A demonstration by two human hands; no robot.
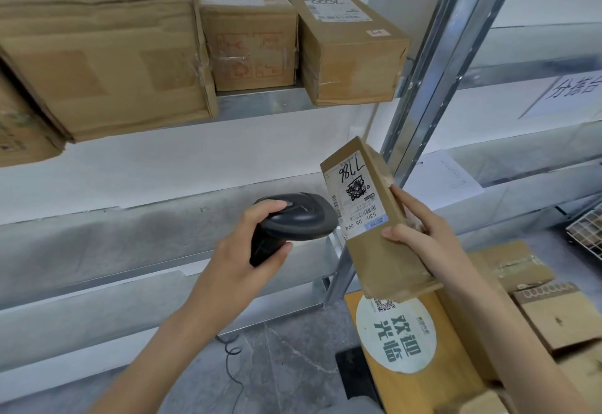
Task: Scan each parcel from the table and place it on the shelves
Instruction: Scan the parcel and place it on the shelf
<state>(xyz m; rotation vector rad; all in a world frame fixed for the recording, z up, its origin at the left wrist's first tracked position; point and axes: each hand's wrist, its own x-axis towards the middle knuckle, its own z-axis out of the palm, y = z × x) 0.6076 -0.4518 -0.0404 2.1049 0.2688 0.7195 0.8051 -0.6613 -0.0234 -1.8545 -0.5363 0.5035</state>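
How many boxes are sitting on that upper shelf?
4 in view: a box cut off at the left edge, a large box, a red-printed box, and a labelled box overhanging the shelf's right end. More may sit beyond the frame.

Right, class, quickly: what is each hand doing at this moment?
Left hand: grip closed round the black handheld barcode scanner.
Right hand: grip closed on the long brown cardboard parcel, label facing the scanner.

Black scanner [294,218], brown cardboard parcel [387,250] with white label [355,198], grey shelves [163,224].
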